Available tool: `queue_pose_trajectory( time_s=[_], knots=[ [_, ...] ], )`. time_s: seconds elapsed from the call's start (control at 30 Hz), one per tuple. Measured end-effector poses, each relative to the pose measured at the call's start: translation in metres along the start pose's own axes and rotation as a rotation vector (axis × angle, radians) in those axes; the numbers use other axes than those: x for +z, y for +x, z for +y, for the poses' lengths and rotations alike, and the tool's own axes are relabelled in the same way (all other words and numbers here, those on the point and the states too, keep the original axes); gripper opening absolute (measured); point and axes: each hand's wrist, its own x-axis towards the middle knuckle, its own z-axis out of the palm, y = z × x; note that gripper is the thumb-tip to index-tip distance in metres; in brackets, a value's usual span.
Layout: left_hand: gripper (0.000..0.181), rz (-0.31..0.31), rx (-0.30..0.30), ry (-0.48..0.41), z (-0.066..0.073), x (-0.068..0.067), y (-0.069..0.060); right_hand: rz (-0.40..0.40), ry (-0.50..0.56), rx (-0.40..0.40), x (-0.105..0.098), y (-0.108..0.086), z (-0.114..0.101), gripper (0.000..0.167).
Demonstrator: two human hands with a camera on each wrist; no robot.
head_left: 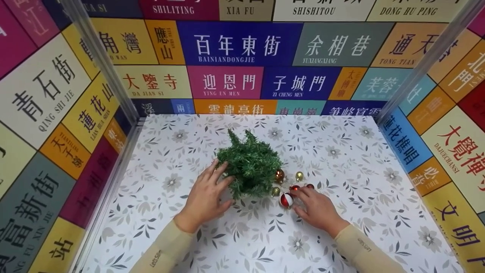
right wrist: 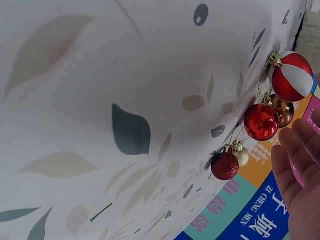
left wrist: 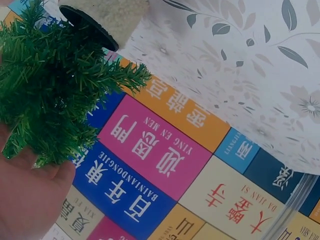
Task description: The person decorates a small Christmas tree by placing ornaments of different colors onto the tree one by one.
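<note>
A small artificial Christmas tree (head_left: 250,163) stands on the table. My left hand (head_left: 206,195) rests against its left side, fingers spread and fairly straight; in the left wrist view its fingertips are partly hidden among the green branches. Right of the tree lies a group of bauble ornaments: a red-and-white striped ball (head_left: 285,201), a shiny red ball (right wrist: 261,122), a glittery dark red ball (right wrist: 225,166), a bronze ball (head_left: 279,175) and small gold balls (head_left: 299,176). Over these, my right hand (head_left: 316,208) reaches with loosely extended fingers beside the shiny red ball; contact is unclear.
White floral-patterned cloth (head_left: 170,151) covers the table. Panels with coloured street-name signs (head_left: 238,43) enclose the back and both sides, with clear corner strips (head_left: 102,57). A green needle scrap (right wrist: 101,212) lies on the cloth.
</note>
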Motion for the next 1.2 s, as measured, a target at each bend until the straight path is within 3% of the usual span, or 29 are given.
queue_pose_trajectory(
  time_s=[0.27,0.6,0.77,1.2],
  knots=[
    [0.066,-0.017,-0.011,-0.002,0.0,0.0,0.0,-0.042,0.04,0.046,0.005,0.003,-0.007,0.05],
    [0.066,-0.05,-0.029,0.012,0.001,-0.003,-0.001,-0.09,0.072,0.152,0.013,0.003,-0.01,0.065],
    [0.068,-0.056,-0.033,0.015,0.001,-0.003,-0.001,-0.078,0.055,0.188,0.018,0.004,-0.012,0.071],
    [0.069,-0.047,-0.031,0.0,0.0,-0.001,0.0,-0.055,0.041,0.154,0.026,0.008,-0.011,0.066]
  ],
)
